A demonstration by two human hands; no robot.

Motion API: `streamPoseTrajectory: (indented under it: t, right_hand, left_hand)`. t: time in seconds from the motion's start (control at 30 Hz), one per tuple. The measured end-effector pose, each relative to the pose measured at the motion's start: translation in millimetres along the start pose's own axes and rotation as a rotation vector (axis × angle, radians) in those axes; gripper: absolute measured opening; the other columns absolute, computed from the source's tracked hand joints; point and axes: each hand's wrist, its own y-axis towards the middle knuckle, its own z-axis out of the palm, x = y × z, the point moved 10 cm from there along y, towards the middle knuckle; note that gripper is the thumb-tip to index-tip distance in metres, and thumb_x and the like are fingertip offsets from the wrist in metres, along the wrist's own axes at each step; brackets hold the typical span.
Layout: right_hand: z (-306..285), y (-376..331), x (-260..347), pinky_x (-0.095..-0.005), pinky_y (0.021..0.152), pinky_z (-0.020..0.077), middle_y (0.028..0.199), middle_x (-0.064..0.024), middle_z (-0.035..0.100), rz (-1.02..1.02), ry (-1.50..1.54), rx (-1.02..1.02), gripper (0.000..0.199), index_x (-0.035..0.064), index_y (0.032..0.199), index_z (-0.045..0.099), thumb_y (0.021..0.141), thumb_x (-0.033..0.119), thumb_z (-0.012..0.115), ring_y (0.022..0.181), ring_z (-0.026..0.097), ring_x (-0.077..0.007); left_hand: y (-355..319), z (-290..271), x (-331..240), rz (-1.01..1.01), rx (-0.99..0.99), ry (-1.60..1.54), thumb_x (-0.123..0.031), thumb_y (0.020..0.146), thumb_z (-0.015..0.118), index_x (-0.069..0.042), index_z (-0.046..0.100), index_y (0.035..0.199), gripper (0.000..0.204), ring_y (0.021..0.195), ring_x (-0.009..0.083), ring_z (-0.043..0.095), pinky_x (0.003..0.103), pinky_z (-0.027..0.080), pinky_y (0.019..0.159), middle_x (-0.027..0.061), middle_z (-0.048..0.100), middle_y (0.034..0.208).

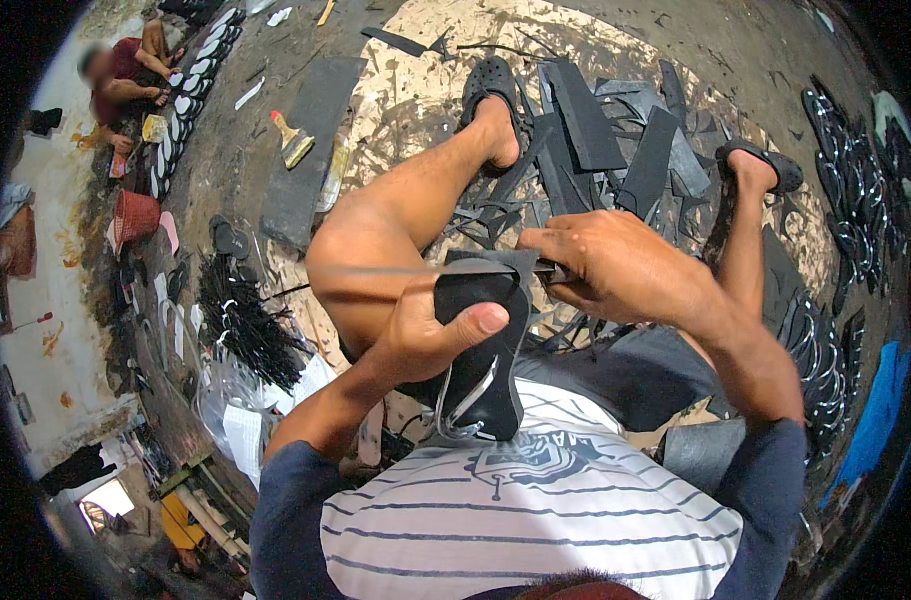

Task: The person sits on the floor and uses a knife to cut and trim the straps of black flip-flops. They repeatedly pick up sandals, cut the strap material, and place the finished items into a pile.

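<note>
One pale sheet [405,85], scuffed and dark-stained, covered much of the floor [245,155] ahead. Well off to the left, a co-worker [125,85] sat beside a long row of footwear [190,95]. Closer in, a striped shirt [535,500] filled the lower middle, and the bare legs spread outward from it: the left leg [370,215] bent, the right leg [743,230] reaching toward the right, a black clog [490,90] on the left foot and another on the right. Between the feet lay a heap of black scraps [585,120], strips and offcuts crossing one another. A dark mat [320,100] lay left of the left leg, and a red basket [135,218] stood farther left.

The black sole [475,350] was held up lengthwise in front of the shirt, well above the floor. The left hand [415,335] had its grip closed around the sole's left edge, thumb laid over the face, the other fingers mostly hidden. The right hand [615,265] had its grip folded tightly around a knife [395,270]; its thin blade pointed left across the sole's upper end, whether touching could not be told. Smallest, a brush [293,143] lay on the mat.
</note>
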Motion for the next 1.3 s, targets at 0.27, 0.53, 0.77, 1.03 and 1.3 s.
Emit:
streamPoseTrajectory:
  t: [0.27,0.53,0.77,1.03,1.3]
  right_hand:
    - [-1,21,8,-0.0498,0.073,0.0510,0.093,-0.0199,0.068,-0.093,0.032,0.251,0.039,0.0025,0.110,0.060,0.073,0.006,0.070,0.092,0.066,-0.0409]
    - [-46,-86,-61,-0.0369,0.099,0.0501,0.126,-0.0144,0.067,0.088,0.348,-0.509,0.065,0.0118,0.137,0.055,0.077,-0.011,0.063,0.116,0.065,-0.0289]
    - [24,-67,-39,-0.0375,0.088,0.0533,0.126,-0.0182,0.064,0.227,0.324,-0.678,0.060,0.0098,0.137,0.053,0.081,-0.008,0.065,0.107,0.067,-0.0318]
    - [71,-80,-57,-0.0444,0.083,0.0545,0.110,-0.0141,0.066,0.341,0.195,-0.780,0.058,0.0152,0.132,0.055,0.077,0.004,0.072,0.100,0.066,-0.0350]
    - [77,-54,-85,-0.0319,0.056,0.0497,0.072,-0.0057,0.063,0.321,1.049,-0.635,0.055,-0.0003,0.100,0.067,0.088,0.053,0.070,0.063,0.061,-0.0132]
  left_hand:
    - [12,31,-3,-0.048,0.246,0.110,-0.044,0.094,0.066,0.000,0.062,0.114,0.048,0.090,0.0162,0.061,0.031,0.050,0.080,0.0076,0.065,0.097]
    - [2,11,-21,0.282,0.319,-0.573,-0.097,0.068,0.036,0.008,0.030,0.149,0.132,0.129,0.0345,0.052,0.046,0.039,0.110,0.0261,0.048,0.143]
    - [41,-18,29,0.356,-0.614,-0.415,-0.055,0.089,0.068,-0.006,0.051,0.137,0.071,0.118,0.0265,0.060,0.044,0.048,0.103,0.0121,0.060,0.131]
    - [46,4,41,0.250,-0.527,-0.600,-0.041,0.092,0.070,-0.004,0.056,0.126,0.052,0.101,0.0231,0.065,0.041,0.055,0.089,0.0081,0.064,0.117]
    - [59,13,40,0.179,-0.358,-0.278,-0.033,0.096,0.066,0.002,0.054,0.119,0.044,0.091,0.0224,0.067,0.037,0.058,0.080,0.0113,0.065,0.109]
